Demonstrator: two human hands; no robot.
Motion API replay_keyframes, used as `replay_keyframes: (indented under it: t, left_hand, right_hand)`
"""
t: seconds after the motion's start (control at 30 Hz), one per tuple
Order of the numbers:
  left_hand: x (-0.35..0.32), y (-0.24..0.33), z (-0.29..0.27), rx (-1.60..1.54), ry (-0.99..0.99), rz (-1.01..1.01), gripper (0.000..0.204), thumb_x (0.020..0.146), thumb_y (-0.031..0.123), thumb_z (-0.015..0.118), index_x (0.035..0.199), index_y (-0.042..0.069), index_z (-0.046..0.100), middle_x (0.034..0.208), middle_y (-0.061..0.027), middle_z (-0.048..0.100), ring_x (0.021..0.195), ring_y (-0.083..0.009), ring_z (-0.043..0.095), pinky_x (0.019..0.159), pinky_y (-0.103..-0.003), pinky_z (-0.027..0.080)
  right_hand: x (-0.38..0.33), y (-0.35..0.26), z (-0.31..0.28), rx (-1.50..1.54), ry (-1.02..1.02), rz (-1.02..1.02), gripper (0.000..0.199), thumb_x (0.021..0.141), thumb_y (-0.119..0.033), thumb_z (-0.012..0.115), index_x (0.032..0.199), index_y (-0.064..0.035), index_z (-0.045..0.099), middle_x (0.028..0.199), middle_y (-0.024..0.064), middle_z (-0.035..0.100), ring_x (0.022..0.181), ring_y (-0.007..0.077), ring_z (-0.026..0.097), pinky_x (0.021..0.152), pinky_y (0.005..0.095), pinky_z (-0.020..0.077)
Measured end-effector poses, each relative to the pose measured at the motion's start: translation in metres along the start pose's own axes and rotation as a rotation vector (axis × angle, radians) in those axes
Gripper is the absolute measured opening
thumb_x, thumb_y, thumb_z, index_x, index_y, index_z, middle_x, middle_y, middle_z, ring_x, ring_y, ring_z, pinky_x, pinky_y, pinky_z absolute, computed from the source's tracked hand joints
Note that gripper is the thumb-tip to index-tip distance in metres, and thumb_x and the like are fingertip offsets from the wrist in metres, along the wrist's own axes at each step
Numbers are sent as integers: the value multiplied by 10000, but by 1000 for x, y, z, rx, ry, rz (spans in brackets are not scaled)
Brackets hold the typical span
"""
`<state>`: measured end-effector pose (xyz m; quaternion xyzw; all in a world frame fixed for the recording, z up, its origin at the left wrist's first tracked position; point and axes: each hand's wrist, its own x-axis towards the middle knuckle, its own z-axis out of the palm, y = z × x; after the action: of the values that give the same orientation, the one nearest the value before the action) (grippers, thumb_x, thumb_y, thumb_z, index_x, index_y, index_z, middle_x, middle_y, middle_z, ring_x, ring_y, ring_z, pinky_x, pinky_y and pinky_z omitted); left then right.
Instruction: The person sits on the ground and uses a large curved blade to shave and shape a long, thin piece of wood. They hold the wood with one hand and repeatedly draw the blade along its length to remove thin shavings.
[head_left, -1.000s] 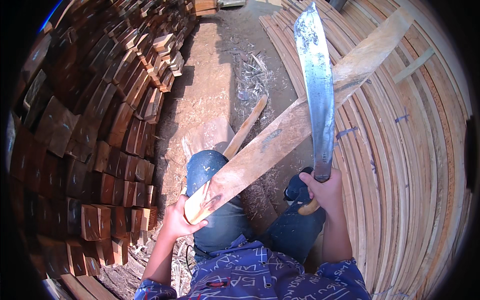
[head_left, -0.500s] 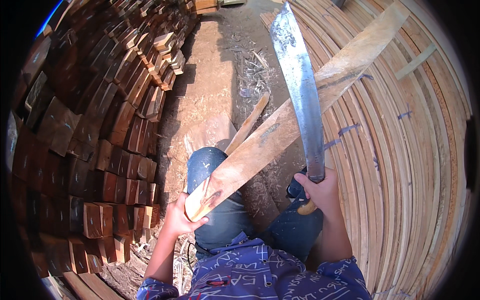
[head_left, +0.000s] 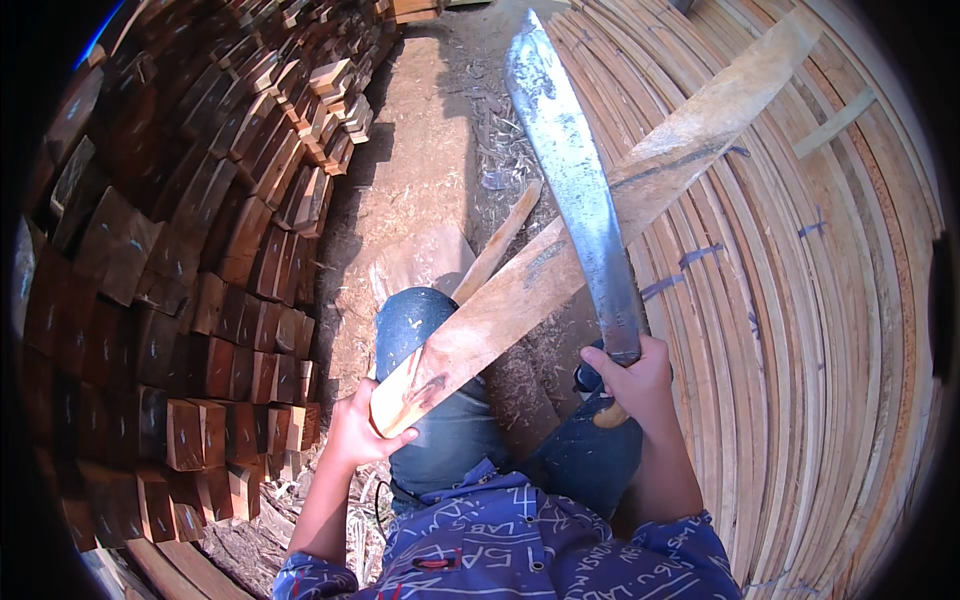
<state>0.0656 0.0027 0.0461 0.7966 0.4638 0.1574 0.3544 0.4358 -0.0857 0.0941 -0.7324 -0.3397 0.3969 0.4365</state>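
Note:
A long, pale wooden plank [head_left: 500, 312] slants from my lap up to the far right. Its near end, with a dark knot, is gripped by my left hand [head_left: 358, 432], thumb along the edge. My right hand [head_left: 640, 385] is wrapped round the handle of a machete [head_left: 578, 180]. The wide steel blade points up and away, tilted to the left, and crosses over the middle of the plank in view. Whether blade and plank touch, I cannot tell. The butt of the wooden handle shows below my right fist.
Stacked timber with end faces showing [head_left: 240, 330] rises on the left. Long boards with purple marks [head_left: 760, 330] lie along the right. Between them are a thick wooden beam [head_left: 415, 150], a narrow wood strip [head_left: 500, 245] and scattered chips. My knees are under the plank.
The machete's tip has swung to the left, and the blade leans more over the plank. My left hand and the plank have hardly moved.

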Motion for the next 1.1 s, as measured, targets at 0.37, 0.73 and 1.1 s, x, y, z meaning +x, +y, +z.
replay_keyframes:
  t: [0.37,0.73,1.1]
  left_hand:
    - [1,-4,0,46,-6,-16,661,582,440,900,925,27,514,713,-144,639,683,-268,701,624,-357,533]
    - [5,-1,7,-3,34,22,654,596,514,864,905,55,515,710,-164,664,696,-333,713,611,-398,561]
    - [0,-2,3,23,15,-22,662,589,507,869,915,50,517,711,-175,663,691,-362,704,614,-423,560]
  right_hand:
    - [-18,18,28,-164,-61,-135,333,788,-249,815,834,53,683,601,83,627,508,103,568,509,295,462]
    - [-8,6,16,-107,2,-92,303,782,-199,818,875,58,686,684,105,680,599,148,648,572,302,499]
    - [-8,7,12,68,-9,-2,230,799,-145,804,776,25,651,590,21,598,519,82,559,482,260,420]
